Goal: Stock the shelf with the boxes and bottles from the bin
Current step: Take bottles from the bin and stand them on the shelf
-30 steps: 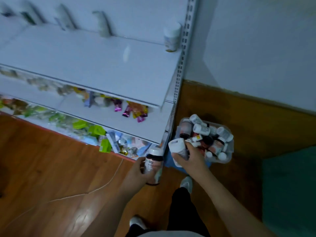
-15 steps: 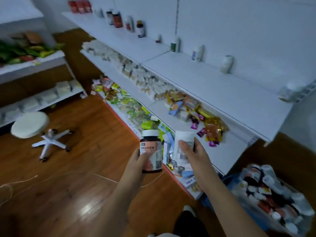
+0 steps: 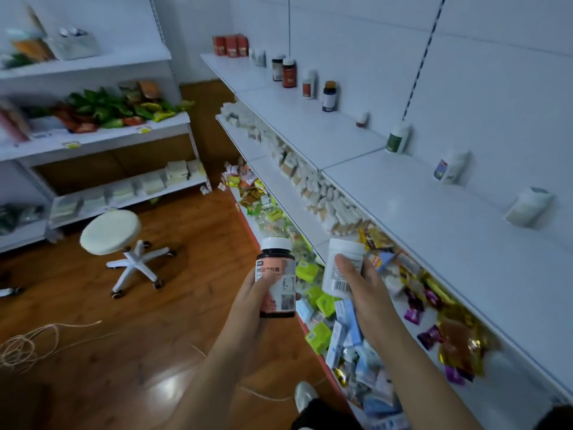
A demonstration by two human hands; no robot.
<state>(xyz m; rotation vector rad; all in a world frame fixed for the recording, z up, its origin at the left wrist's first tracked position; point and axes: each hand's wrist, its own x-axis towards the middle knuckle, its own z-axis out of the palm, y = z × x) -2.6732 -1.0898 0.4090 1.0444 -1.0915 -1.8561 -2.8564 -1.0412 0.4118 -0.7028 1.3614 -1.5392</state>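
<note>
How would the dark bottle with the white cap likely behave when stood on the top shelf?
The dark bottle looks rigid, so the left hand probably won't dent it. Tall and narrow, it might tip if nudged. On its side, being round, it would likely roll.

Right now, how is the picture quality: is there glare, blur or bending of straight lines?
Head view: dim, bluish light; a bright glare patch on the wooden floor; the top shelf edge bows from wide-angle distortion; the far white bottles look smeared, while the dark bottle in the left hand stays fairly sharp.
</note>
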